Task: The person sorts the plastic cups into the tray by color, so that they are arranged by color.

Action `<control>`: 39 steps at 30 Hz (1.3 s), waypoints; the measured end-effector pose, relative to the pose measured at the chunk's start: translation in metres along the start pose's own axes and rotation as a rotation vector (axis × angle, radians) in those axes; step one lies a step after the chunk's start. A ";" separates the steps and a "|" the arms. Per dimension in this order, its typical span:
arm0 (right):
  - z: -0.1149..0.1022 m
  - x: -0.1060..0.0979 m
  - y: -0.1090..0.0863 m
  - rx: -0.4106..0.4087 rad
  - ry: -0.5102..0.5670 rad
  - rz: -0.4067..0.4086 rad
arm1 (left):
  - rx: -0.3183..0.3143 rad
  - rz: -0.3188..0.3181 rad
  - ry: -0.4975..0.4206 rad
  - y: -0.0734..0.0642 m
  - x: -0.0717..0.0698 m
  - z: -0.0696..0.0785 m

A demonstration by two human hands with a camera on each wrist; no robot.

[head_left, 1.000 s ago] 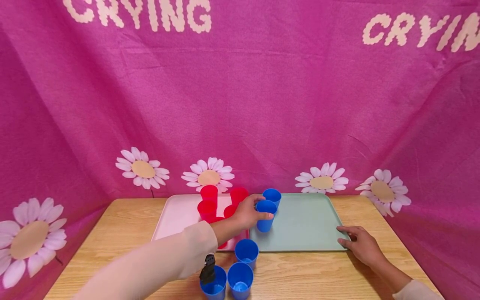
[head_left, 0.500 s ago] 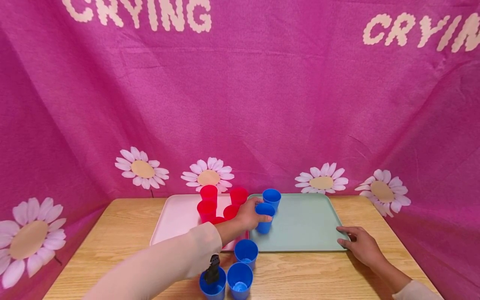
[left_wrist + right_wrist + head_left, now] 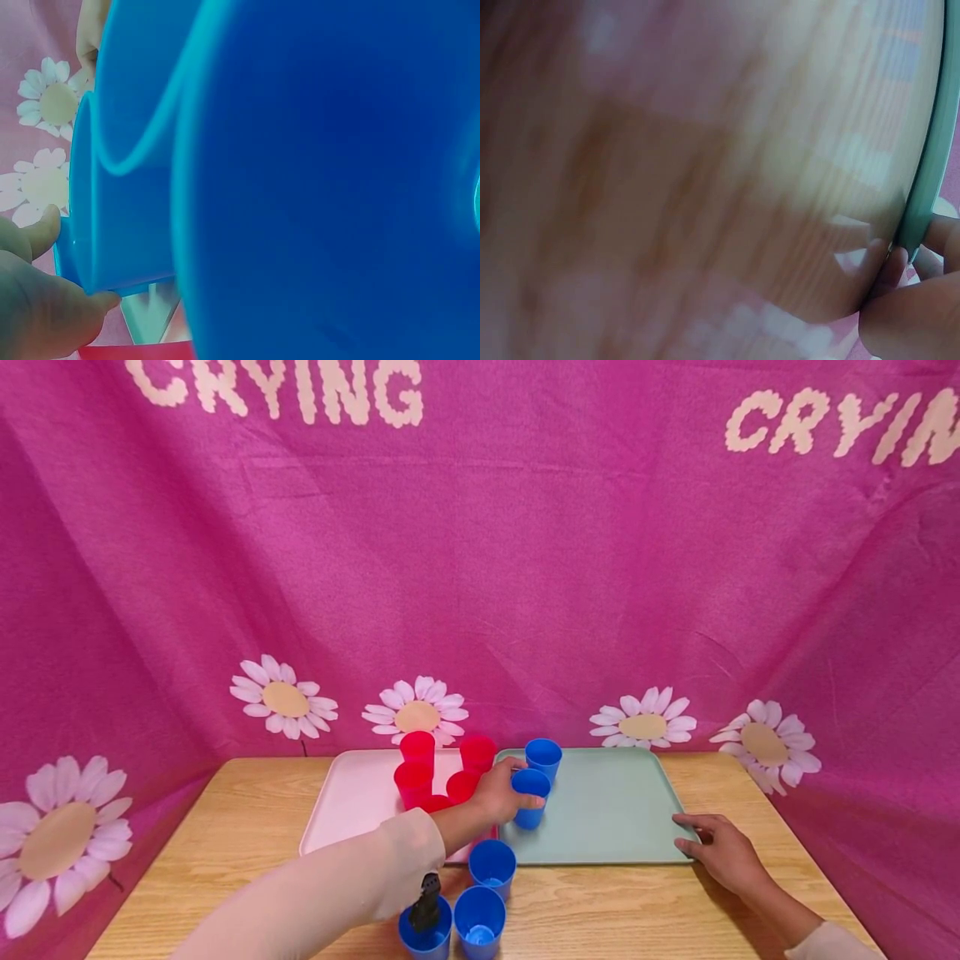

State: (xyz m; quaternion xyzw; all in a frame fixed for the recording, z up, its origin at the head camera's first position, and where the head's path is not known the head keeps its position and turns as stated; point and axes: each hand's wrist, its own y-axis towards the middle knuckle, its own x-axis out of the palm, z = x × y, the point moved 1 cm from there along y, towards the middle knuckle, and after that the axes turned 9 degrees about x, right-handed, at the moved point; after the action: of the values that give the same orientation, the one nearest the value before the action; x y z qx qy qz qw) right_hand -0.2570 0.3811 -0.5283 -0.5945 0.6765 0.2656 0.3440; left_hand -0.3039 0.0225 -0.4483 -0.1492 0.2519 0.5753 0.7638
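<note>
My left hand [image 3: 492, 793] grips a blue cup [image 3: 530, 783], which stands upright at the left side of the green tray [image 3: 600, 810]. Just behind it is another blue cup [image 3: 543, 756]. In the left wrist view, the fingers of my left hand [image 3: 45, 300] lie against blue plastic, with a large near cup [image 3: 322, 165] covering much of the view. At the tray's near right corner, my right hand [image 3: 723, 852] pinches the edge between thumb and fingers. The right wrist view shows this tray's green rim [image 3: 932, 150] at the fingers.
Several red cups [image 3: 414, 779] stand on the pink tray [image 3: 352, 802] at left, partly behind my left arm. Three blue cups [image 3: 480, 914] stand on the wooden table [image 3: 600, 910] in front, beneath a dark strap end. A pink daisy cloth [image 3: 525, 568] hangs behind.
My left hand has brought the blue cup slightly nearer to me, leaving a wider offset from the cup behind it. The right hand has stayed at the tray corner.
</note>
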 end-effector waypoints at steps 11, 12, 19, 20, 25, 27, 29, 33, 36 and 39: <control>-0.002 -0.001 -0.001 -0.003 0.000 -0.002 | 0.037 0.009 -0.070 -0.005 -0.009 0.005; -0.002 -0.001 -0.001 -0.001 0.001 -0.003 | 0.042 0.011 -0.075 -0.005 -0.011 0.006; -0.001 0.001 -0.001 -0.004 -0.004 -0.003 | 0.051 0.007 -0.091 -0.013 -0.028 0.009; -0.001 0.001 -0.001 -0.004 -0.005 -0.003 | 0.053 0.001 -0.093 -0.015 -0.031 0.008; -0.002 0.001 0.000 0.005 0.000 -0.013 | 0.079 -0.039 -0.135 -0.027 -0.046 0.008; -0.002 0.001 0.001 0.011 0.001 -0.016 | 0.091 -0.057 -0.150 -0.033 -0.051 0.009; -0.001 0.001 0.001 0.016 -0.002 -0.014 | 0.104 -0.073 -0.159 -0.040 -0.056 0.009; 0.000 0.001 0.001 0.025 -0.006 -0.015 | 0.125 -0.108 -0.184 -0.056 -0.064 0.008; 0.000 0.001 0.002 0.015 -0.009 -0.010 | 0.127 -0.133 -0.207 -0.068 -0.069 0.006; -0.001 0.001 0.001 -0.017 -0.019 0.018 | 0.105 -0.150 -0.234 -0.079 -0.075 0.003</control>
State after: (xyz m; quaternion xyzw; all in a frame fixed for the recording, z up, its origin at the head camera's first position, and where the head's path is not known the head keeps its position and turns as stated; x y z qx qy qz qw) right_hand -0.2580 0.3796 -0.5287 -0.5889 0.6762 0.2800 0.3428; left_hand -0.2435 -0.0594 -0.4093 -0.0594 0.1787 0.5160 0.8356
